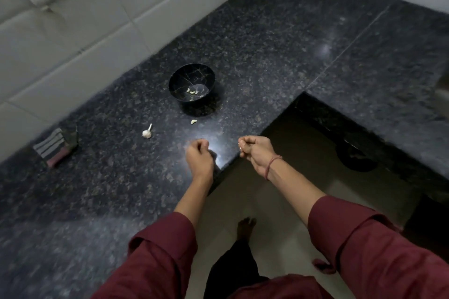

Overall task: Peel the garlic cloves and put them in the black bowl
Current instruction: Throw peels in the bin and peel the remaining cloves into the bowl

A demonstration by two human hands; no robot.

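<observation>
Right grip [252, 150] is curled up with the fingertips pinched on a small pale piece [240, 146]. Could be a garlic clove or just a scrap of skin, honestly too small to call. Left grip [198, 153] hangs just to the left of it, fingers curled in too, but I can't tell whether there's anything inside. Both are low over the near edge of the dark granite tabletop [267, 43], and the right grip looks to be out past that edge, over the floor. The black bowl [179, 77] is ahead of both grips and well apart from them, with a few peeled cloves [192, 91] already in the bottom. One loose clove [193, 122] lies on the tabletop between the grips and the bowl, just short of the bowl and not in it. What's left of the garlic bulb [147, 132] lies ahead and off to the left of the left grip. My read is mid-peel, with a few done and more to go. To do this bit well, I'd bring the right grip back over the tabletop so nothing slips down to the floor. Then nick the root end with a thumbnail and roll the clove between thumb and finger till the skin lets go. Check it's bare all round before dropping it low into the bowl so it doesn't bounce out. And scoop up that stray clove on the same trip.
</observation>
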